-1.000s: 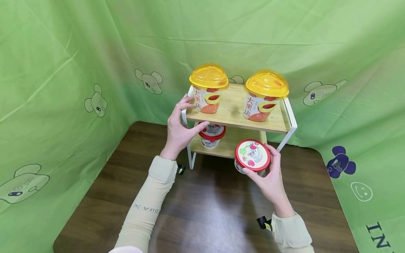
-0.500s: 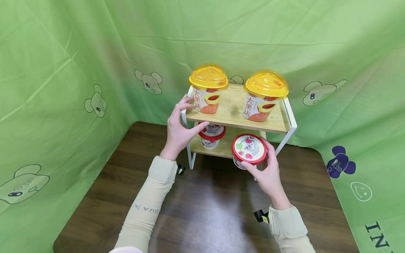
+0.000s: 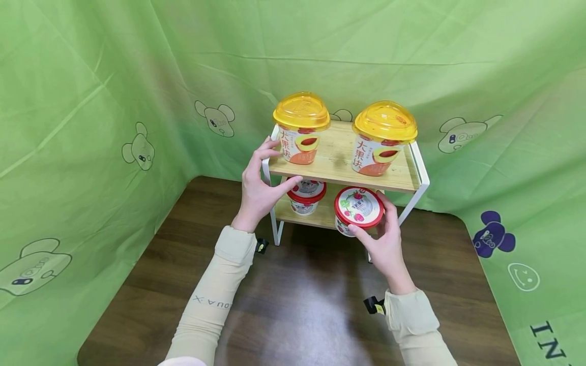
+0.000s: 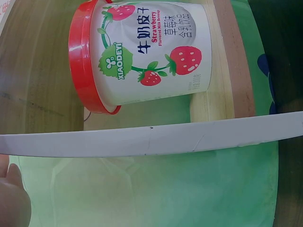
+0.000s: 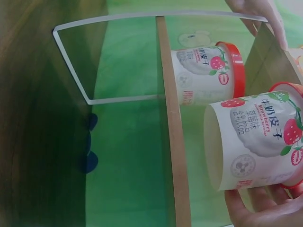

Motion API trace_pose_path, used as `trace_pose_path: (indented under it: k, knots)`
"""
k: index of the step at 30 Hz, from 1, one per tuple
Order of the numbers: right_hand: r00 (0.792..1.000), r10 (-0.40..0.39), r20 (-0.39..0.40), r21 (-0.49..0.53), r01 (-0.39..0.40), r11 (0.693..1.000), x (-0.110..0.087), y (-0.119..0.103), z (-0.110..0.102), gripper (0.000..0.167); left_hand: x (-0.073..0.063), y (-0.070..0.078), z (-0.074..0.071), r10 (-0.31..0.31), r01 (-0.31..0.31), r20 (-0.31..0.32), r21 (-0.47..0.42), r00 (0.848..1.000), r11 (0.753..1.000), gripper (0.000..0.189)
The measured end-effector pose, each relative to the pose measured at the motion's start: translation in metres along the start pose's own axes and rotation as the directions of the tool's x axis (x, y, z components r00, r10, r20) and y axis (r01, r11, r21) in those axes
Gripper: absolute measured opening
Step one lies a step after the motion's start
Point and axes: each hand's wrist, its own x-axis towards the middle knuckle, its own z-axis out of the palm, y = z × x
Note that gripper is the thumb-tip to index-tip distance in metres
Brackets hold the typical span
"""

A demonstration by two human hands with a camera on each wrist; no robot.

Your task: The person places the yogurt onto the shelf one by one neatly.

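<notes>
My right hand (image 3: 386, 246) grips a white strawberry milk cup (image 3: 359, 208) with a red lid, thumb on the near side and fingers round the right. The cup is tilted slightly at the lower board's front edge; the right wrist view shows its base (image 5: 214, 149) inside the shelf opening. My left hand (image 3: 261, 188) holds the left front corner of a two-tier wooden shelf (image 3: 339, 165), its thumb along the upper board's front edge. A matching cup (image 3: 304, 203) stands on the lower board's left side, partly behind that thumb; it fills the left wrist view's top.
Two fruit cups with domed yellow lids, one at left (image 3: 301, 127) and one at right (image 3: 384, 137), stand on the upper board. White metal frames (image 3: 414, 206) bound the shelf's sides. Green cloth (image 3: 137, 76) hangs behind the brown wood-grain table (image 3: 293, 305).
My right hand has carried its cup forward and slightly left, from in front of the shelf to the lower board's right side. My left hand and the other cups have stayed put.
</notes>
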Motion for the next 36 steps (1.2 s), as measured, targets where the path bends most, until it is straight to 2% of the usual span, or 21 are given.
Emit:
trace_pose_path:
  k: [8, 11, 36]
  knots:
    - [1.000, -0.006, -0.008, -0.020, 0.006, 1.000, 0.006, 0.005, 0.000, 0.087, 0.004, 0.032, -0.004, 0.004, -0.004, -0.009, -0.019, 1.000, 1.000, 0.056]
    - [1.000, -0.004, -0.009, -0.016, 0.003, 1.000, 0.009, 0.006, 0.001, 0.086, 0.005, 0.036, -0.005, -0.003, 0.003, -0.007, -0.020, 1.000, 1.000, 0.055]
    - [0.997, 0.057, -0.044, 0.017, -0.056, 0.998, 0.026, 0.018, 0.002, 0.075, 0.004, 0.034, -0.003, 0.004, -0.004, -0.003, -0.018, 1.000, 1.000, 0.054]
